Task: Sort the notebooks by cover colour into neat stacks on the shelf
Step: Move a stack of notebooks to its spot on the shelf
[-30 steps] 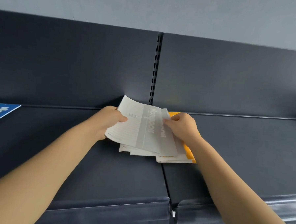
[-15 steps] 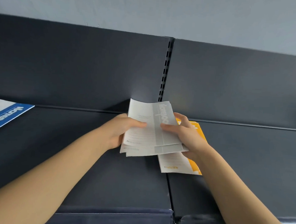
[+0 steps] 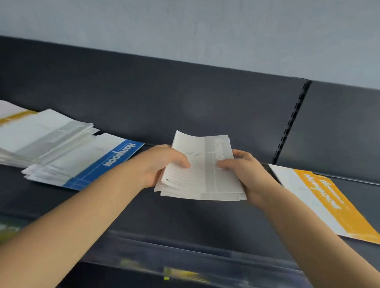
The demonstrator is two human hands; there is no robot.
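The person's left hand [image 3: 161, 165] and right hand [image 3: 248, 175] are holding a thin bundle of grey-banded notebooks [image 3: 204, 180] over the middle of the dark shelf [image 3: 181, 216]. Each grip is clamped on a side edge, with the thumbs lying on the top cover. "A5" is showing at that cover's lower left and again on the one beneath, so at least two are lying in the bundle. The pale wordmark on the grey band is facing away and not reading clearly. To the left, a blue-banded notebook [image 3: 109, 161] is topping a fanned pile, its white lettering upside down. Behind it a taller grey-banded stack [image 3: 48, 132] is sitting, with too many edges to count. A yellow-banded notebook [image 3: 10, 116] is being cut off at the far left. One orange-banded notebook [image 3: 327, 201] is lying alone to the right. The price rail [image 3: 190, 251] below is showing only as a blur
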